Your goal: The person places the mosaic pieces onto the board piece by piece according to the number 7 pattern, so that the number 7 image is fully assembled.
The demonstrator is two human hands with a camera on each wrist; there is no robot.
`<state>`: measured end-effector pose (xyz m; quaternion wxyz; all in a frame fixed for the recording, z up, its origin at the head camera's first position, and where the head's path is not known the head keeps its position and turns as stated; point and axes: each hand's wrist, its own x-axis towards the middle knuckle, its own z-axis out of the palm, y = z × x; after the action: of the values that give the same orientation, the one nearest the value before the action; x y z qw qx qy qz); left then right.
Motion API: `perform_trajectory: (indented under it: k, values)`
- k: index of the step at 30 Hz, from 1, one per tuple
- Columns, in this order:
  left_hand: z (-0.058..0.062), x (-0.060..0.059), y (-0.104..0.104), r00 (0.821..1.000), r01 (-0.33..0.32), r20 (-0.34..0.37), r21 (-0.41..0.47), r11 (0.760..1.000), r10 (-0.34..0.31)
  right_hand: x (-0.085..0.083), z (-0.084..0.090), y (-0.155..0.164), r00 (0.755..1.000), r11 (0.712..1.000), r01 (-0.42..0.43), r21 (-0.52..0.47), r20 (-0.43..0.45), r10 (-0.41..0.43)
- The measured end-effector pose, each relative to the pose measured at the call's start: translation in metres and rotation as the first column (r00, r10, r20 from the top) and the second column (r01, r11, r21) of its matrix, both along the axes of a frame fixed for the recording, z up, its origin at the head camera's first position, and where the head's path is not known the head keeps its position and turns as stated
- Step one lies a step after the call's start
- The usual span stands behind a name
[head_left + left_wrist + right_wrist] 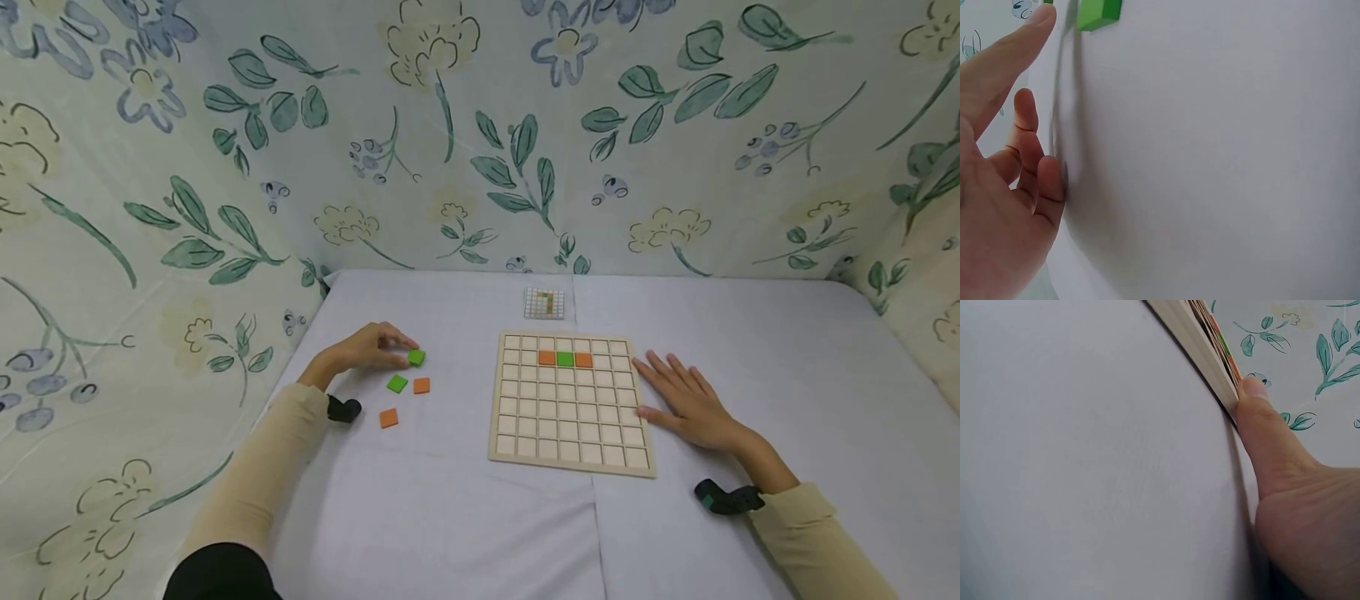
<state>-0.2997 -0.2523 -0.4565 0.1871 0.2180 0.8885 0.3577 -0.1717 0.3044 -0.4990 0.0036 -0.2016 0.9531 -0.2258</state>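
Meanwhile, the left hand [365, 350] curls its fingertips over a green tile [416, 357] lying on the white table [465, 517], left of the wooden grid board [570, 458]; the pinch looks only just forming, and whether the tile is lifted I cannot tell. Three spare tiles lie near it: another green one [397, 383] and two orange ones [422, 385] [387, 417]. The right hand [686, 402] lies flat with fingers spread, its thumb [1254, 406] pressed against the board's right edge, probably to steady it. An orange-green-orange row [565, 359] fills the board's second line. A small pattern card [544, 303] lies at the far side.
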Motion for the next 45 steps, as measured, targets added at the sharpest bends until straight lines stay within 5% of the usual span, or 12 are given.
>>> perform_trajectory:
  k: [14,29,45]
  values:
    - [0.017,0.01,0.03,0.997,-0.072,-0.037,0.065,0.995,0.074,-0.002,-0.001,0.002,1.0,1.0,0.001,0.009,0.031,-0.001]
    - [0.025,0.033,0.077,0.981,-0.196,0.023,0.087,0.977,0.194,-0.001,0.001,0.001,1.0,1.0,0.004,0.015,0.026,-0.004]
    - [0.028,0.048,0.124,0.99,-0.133,-0.023,0.117,0.984,0.137,0.0,0.002,0.001,1.0,1.0,0.001,0.016,0.01,-0.001]
